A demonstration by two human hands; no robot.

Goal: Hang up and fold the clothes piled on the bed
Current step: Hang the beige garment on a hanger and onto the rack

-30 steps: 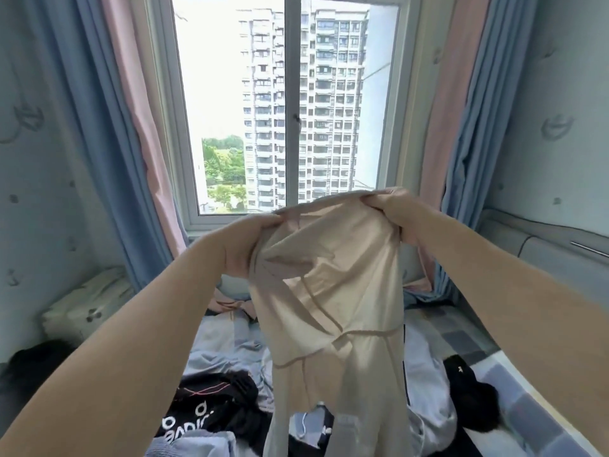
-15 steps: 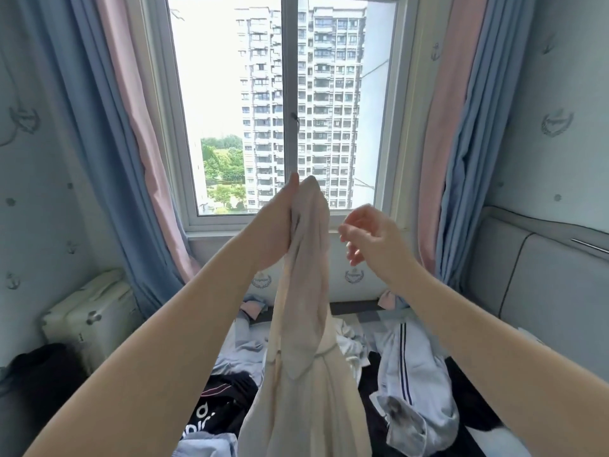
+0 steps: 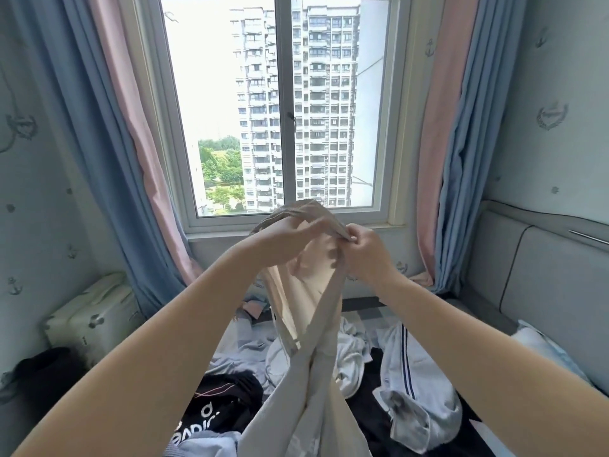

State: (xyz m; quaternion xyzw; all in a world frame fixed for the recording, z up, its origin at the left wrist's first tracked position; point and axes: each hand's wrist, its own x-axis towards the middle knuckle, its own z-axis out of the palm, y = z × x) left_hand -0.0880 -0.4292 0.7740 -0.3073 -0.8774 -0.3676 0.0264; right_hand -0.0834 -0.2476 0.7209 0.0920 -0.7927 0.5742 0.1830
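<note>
Plainly soft work: a thin beige garment held up above the bed, both hands at its top.

Across the lower frame the bed (image 3: 362, 311) carries the pile of clothes (image 3: 413, 367), dark and pale pieces tangled together. In the centre hangs the beige garment (image 3: 314, 285), limp and twisted on itself lower down. It looks light, floppy and likely to slide, so the firmer gathered top band seems the best place to take it. The left hand (image 3: 283, 240) grips that band from centre-left, and the right hand (image 3: 370, 250) meets it just beside, its fingers (image 3: 357, 237) curled and pinching the bunched edge.
</note>
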